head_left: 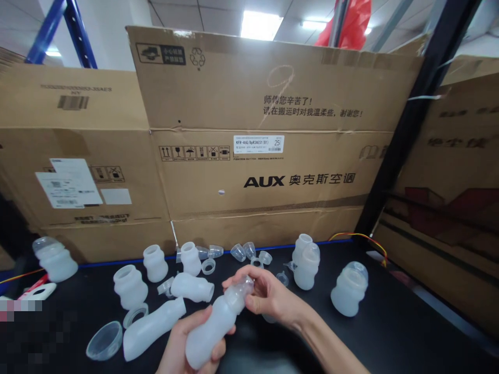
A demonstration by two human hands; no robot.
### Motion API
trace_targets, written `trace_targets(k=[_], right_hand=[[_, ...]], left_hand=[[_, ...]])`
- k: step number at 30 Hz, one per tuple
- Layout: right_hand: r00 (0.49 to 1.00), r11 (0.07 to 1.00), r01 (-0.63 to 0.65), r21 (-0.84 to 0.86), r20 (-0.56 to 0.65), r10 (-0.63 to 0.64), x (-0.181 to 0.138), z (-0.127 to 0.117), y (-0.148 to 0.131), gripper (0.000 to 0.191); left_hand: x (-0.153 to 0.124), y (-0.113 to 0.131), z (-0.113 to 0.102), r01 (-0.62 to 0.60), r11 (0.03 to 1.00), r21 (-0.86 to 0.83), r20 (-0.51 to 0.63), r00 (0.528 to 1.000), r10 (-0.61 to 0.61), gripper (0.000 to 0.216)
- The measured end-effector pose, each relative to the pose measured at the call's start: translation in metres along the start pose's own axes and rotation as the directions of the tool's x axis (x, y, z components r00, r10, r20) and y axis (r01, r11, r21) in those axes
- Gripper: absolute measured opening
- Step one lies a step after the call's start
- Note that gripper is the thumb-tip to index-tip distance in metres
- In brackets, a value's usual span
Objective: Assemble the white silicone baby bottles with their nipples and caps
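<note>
My left hand [177, 337] is wrapped round the body of a frosted white baby bottle [210, 330], tilted with its top up and to the right. At that top, the fingers of my right hand [273, 296] pinch a clear cap [245, 286]. Whether the cap is seated on the neck I cannot tell. Left of the bottle, a long bent bottle body [152, 330] lies on its side, and a shorter bottle body [193, 287] lies behind it. A white collar ring [136, 314] and a clear dome cover [104, 340] rest nearby.
Open bottle bodies [130, 286] stand at left on the black table [409, 332]. Capped bottles [351, 288] stand at right, another capped bottle [54, 259] at far left. Small clear caps [237, 253] lie along the back. Behind rises a cardboard wall [273, 208]; a dark post [401, 140] stands right.
</note>
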State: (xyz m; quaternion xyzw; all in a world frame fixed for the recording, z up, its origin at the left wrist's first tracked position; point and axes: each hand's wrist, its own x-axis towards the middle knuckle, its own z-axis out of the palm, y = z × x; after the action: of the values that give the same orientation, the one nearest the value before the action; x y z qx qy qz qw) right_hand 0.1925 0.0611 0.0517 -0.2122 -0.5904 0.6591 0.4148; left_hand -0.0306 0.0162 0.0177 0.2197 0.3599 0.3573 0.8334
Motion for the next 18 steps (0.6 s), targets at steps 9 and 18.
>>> trace_targets(k=[9, 18], right_hand=[[0.942, 0.995, -0.041, -0.086, -0.336, 0.01, 0.012, 0.009, 0.03, 0.055], [0.896, 0.979, -0.014, -0.201, -0.438, -0.077, 0.01, 0.022, 0.024, 0.038]], left_hand=[[-0.012, 0.009, 0.01, -0.462, 0.264, 0.847, 0.152, 0.685, 0.712, 0.041], [-0.001, -0.001, 0.014, -0.528, -0.01, 0.849, 0.275, 0.425, 0.862, 0.035]])
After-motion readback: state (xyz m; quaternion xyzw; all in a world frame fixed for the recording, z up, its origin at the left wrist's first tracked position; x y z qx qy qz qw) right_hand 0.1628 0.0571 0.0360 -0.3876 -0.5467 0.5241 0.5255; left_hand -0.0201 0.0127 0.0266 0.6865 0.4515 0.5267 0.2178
